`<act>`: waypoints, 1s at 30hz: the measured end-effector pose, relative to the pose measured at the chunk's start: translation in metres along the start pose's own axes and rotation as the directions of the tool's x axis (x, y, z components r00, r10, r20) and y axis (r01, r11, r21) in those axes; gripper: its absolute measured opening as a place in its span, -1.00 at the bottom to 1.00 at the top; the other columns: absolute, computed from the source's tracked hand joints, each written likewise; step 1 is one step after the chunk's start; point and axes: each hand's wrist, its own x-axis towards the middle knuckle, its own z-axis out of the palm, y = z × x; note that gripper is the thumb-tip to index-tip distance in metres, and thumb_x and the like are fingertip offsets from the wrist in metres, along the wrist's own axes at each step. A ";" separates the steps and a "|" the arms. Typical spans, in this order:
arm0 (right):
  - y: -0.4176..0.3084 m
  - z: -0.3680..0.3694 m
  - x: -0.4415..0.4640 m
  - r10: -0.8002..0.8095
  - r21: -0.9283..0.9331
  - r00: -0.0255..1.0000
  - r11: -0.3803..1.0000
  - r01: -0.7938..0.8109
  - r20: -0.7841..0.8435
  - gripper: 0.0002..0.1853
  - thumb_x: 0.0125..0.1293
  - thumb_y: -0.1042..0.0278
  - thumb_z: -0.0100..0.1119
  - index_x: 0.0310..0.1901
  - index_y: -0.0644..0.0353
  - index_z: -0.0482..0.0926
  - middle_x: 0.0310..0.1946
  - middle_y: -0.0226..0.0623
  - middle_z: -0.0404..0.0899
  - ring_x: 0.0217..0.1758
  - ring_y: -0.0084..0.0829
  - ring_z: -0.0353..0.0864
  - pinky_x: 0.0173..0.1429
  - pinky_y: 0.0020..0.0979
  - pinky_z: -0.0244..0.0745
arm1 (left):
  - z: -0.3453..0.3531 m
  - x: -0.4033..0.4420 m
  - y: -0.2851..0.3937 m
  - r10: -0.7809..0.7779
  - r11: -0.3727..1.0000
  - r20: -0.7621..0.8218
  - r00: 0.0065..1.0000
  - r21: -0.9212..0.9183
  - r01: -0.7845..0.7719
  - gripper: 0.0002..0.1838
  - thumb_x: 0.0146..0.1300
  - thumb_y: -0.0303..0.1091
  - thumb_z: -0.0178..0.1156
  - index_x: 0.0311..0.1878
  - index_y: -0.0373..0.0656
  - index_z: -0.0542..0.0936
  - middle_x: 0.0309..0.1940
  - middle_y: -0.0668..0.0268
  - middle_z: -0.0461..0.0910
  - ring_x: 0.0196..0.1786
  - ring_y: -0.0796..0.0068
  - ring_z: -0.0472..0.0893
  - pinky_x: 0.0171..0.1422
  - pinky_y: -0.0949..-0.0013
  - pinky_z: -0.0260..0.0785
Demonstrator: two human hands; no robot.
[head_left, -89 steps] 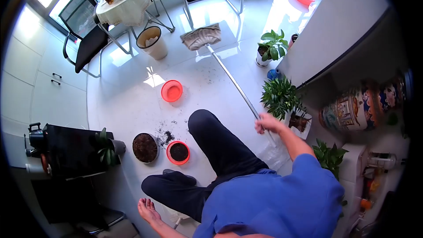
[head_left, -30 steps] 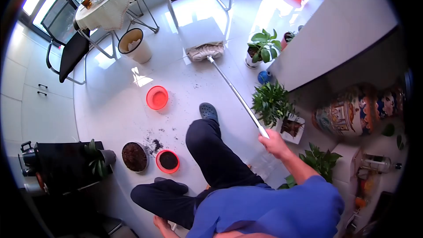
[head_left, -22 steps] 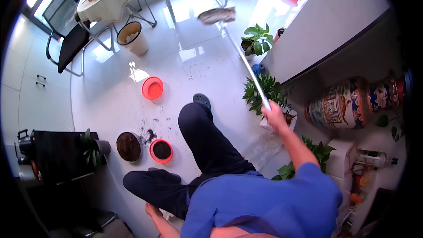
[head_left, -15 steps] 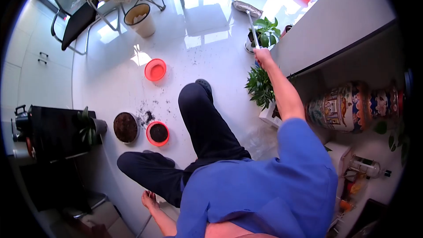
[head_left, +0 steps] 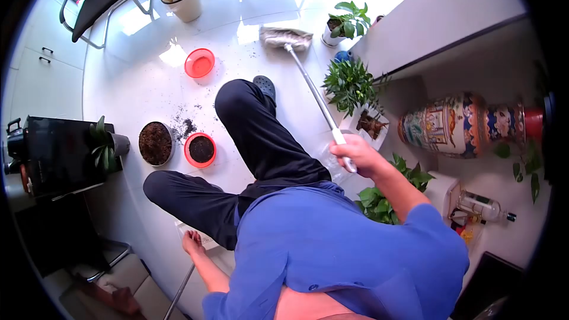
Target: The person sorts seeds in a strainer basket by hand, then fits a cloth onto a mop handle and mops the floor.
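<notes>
At three o'clock in view, the right hand [head_left: 358, 155] grips a silver-handled mop [head_left: 315, 93], its beige cloth head [head_left: 278, 37] at twelve. Whether the left hand [head_left: 192, 243], at half past seven, grips anything, I cannot tell. A round red plastic pot [head_left: 202, 165] of soil stands at nine.

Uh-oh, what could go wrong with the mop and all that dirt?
The mop head is close to a potted plant, so a wide sideways swing by the right hand might knock it. The loose soil on the floor could smear if mopped. And the red bowl of soil stands near the person's legs, so a careless foot might tip it.
</notes>
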 end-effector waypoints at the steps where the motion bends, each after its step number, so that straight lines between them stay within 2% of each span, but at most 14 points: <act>1: -0.007 0.000 -0.026 -0.013 0.102 1.000 0.995 0.015 -0.023 -0.88 0.22 0.37 0.17 -0.30 0.23 0.52 -0.65 -0.46 0.45 -0.71 -0.66 0.38 -0.68 -0.60 0.23 | 0.001 0.018 0.003 0.017 1.000 0.057 0.998 -0.010 -0.016 -0.79 0.35 -0.23 0.09 -0.19 -0.20 0.49 -0.35 0.33 0.52 -0.31 0.47 0.56 -0.28 0.49 0.47; 3: -0.021 -0.007 -0.069 -0.035 0.294 0.999 0.955 0.031 0.010 -0.82 0.24 0.41 0.12 -0.21 0.36 0.49 -0.69 -0.40 0.41 -0.81 -0.65 0.27 -0.76 -0.61 0.15 | 0.006 0.039 0.015 0.055 0.998 0.144 0.988 -0.006 -0.055 -0.78 0.35 -0.25 0.08 -0.14 -0.22 0.49 -0.29 0.30 0.52 -0.27 0.46 0.57 -0.27 0.49 0.47; 5: -0.032 -0.006 -0.102 -0.103 0.367 0.994 0.926 0.083 0.033 -0.79 0.27 0.41 0.06 -0.19 0.42 0.47 -0.71 -0.38 0.39 -0.83 -0.65 0.23 -0.76 -0.61 0.13 | 0.026 0.025 0.033 0.115 0.993 0.101 0.988 -0.012 -0.115 -0.75 0.35 -0.25 0.08 -0.07 -0.24 0.48 -0.20 0.27 0.52 -0.21 0.44 0.58 -0.25 0.49 0.47; 7: -0.041 0.002 -0.121 -0.159 0.267 0.987 0.952 0.150 0.012 -0.76 0.26 0.39 0.02 -0.18 0.45 0.46 -0.72 -0.37 0.37 -0.85 -0.65 0.20 -0.77 -0.61 0.12 | 0.035 0.013 0.044 0.179 0.984 0.123 0.976 -0.018 -0.178 -0.72 0.35 -0.24 0.09 -0.02 -0.24 0.48 -0.14 0.25 0.53 -0.18 0.42 0.59 -0.22 0.48 0.47; 10: -0.055 0.001 -0.109 -0.255 0.093 0.967 0.963 0.255 -0.009 -0.75 0.23 0.38 0.04 -0.20 0.44 0.49 -0.72 -0.40 0.37 -0.84 -0.67 0.21 -0.77 -0.61 0.11 | 0.029 0.011 0.038 0.194 0.979 0.136 0.971 -0.086 -0.184 -0.71 0.34 -0.22 0.11 -0.02 -0.24 0.49 -0.13 0.25 0.54 -0.16 0.41 0.59 -0.19 0.49 0.46; 13: -0.075 -0.013 -0.043 -0.283 -0.102 0.957 0.956 0.275 -0.065 -0.80 0.23 0.33 0.10 -0.29 0.34 0.53 -0.71 -0.43 0.38 -0.82 -0.67 0.24 -0.74 -0.64 0.12 | 0.011 0.015 0.016 0.169 0.976 0.115 0.979 -0.155 -0.151 -0.74 0.32 -0.23 0.12 -0.06 -0.22 0.50 -0.18 0.27 0.55 -0.18 0.42 0.59 -0.21 0.49 0.46; 15: -0.089 -0.024 0.030 -0.316 -0.142 0.949 0.939 0.312 -0.008 -0.85 0.21 0.34 0.15 -0.35 0.26 0.53 -0.69 -0.44 0.40 -0.79 -0.67 0.26 -0.71 -0.63 0.16 | -0.010 0.018 -0.003 0.146 0.970 0.101 0.984 -0.211 -0.122 -0.76 0.31 -0.23 0.13 -0.10 -0.20 0.50 -0.22 0.28 0.55 -0.20 0.42 0.59 -0.22 0.49 0.46; 19: -0.110 -0.013 0.158 -0.227 -0.124 0.971 0.968 0.217 -0.078 -0.90 0.17 0.36 0.19 -0.42 0.17 0.52 -0.65 -0.46 0.42 -0.75 -0.66 0.29 -0.68 -0.64 0.18 | -0.047 0.002 -0.033 0.072 0.971 0.001 0.997 -0.227 -0.070 -0.82 0.29 -0.24 0.13 -0.23 -0.15 0.50 -0.38 0.35 0.53 -0.36 0.47 0.57 -0.33 0.49 0.45; 21: -0.101 -0.012 0.210 -0.166 -0.024 0.983 0.986 0.165 -0.076 -0.90 0.16 0.36 0.19 -0.44 0.14 0.50 -0.66 -0.48 0.40 -0.74 -0.65 0.30 -0.71 -0.62 0.15 | -0.062 -0.003 -0.047 0.040 0.960 -0.061 0.997 -0.274 -0.056 -0.85 0.30 -0.26 0.11 -0.24 -0.14 0.50 -0.41 0.36 0.53 -0.39 0.49 0.56 -0.34 0.49 0.44; 22: -0.094 -0.009 0.229 -0.140 -0.066 0.986 0.989 0.134 -0.092 -0.90 0.16 0.36 0.18 -0.45 0.11 0.49 -0.66 -0.48 0.39 -0.74 -0.64 0.30 -0.73 -0.59 0.12 | -0.068 -0.003 -0.054 0.042 0.959 -0.071 0.997 -0.276 -0.060 -0.85 0.30 -0.27 0.10 -0.24 -0.14 0.49 -0.40 0.35 0.53 -0.38 0.49 0.55 -0.34 0.49 0.44; 25: -0.067 0.020 0.201 -0.109 -0.265 0.994 0.959 0.102 -0.012 -0.86 0.18 0.31 0.18 -0.45 0.14 0.49 -0.69 -0.42 0.39 -0.76 -0.55 0.30 -0.72 -0.48 0.10 | -0.081 -0.011 -0.070 0.042 0.957 -0.058 0.997 -0.285 -0.057 -0.86 0.30 -0.28 0.10 -0.24 -0.14 0.49 -0.39 0.33 0.52 -0.37 0.47 0.55 -0.34 0.47 0.43; 28: -0.027 0.030 0.131 -0.036 -0.268 0.995 0.961 0.060 0.095 -0.85 0.17 0.31 0.22 -0.44 0.19 0.52 -0.65 -0.33 0.50 -0.71 -0.50 0.42 -0.68 -0.46 0.21 | -0.072 -0.010 -0.074 0.009 0.959 -0.057 0.998 -0.281 -0.025 -0.86 0.30 -0.29 0.10 -0.23 -0.14 0.49 -0.39 0.32 0.52 -0.38 0.45 0.55 -0.34 0.44 0.44; 29: -0.012 0.024 0.107 0.016 -0.286 0.996 0.958 0.009 0.088 -0.84 0.18 0.31 0.23 -0.44 0.18 0.53 -0.65 -0.35 0.51 -0.71 -0.52 0.43 -0.67 -0.48 0.23 | -0.068 -0.008 -0.073 -0.019 0.961 -0.080 0.997 -0.278 -0.004 -0.86 0.30 -0.29 0.10 -0.23 -0.15 0.49 -0.38 0.32 0.53 -0.39 0.44 0.55 -0.34 0.43 0.44; 30: -0.002 0.021 0.079 0.025 -0.275 0.992 0.961 0.009 0.120 -0.84 0.19 0.30 0.22 -0.45 0.17 0.52 -0.65 -0.38 0.51 -0.72 -0.56 0.42 -0.67 -0.50 0.23 | -0.065 -0.003 -0.067 -0.025 0.967 -0.035 0.999 -0.254 0.016 -0.84 0.30 -0.29 0.11 -0.22 -0.18 0.49 -0.37 0.32 0.53 -0.40 0.44 0.56 -0.31 0.41 0.45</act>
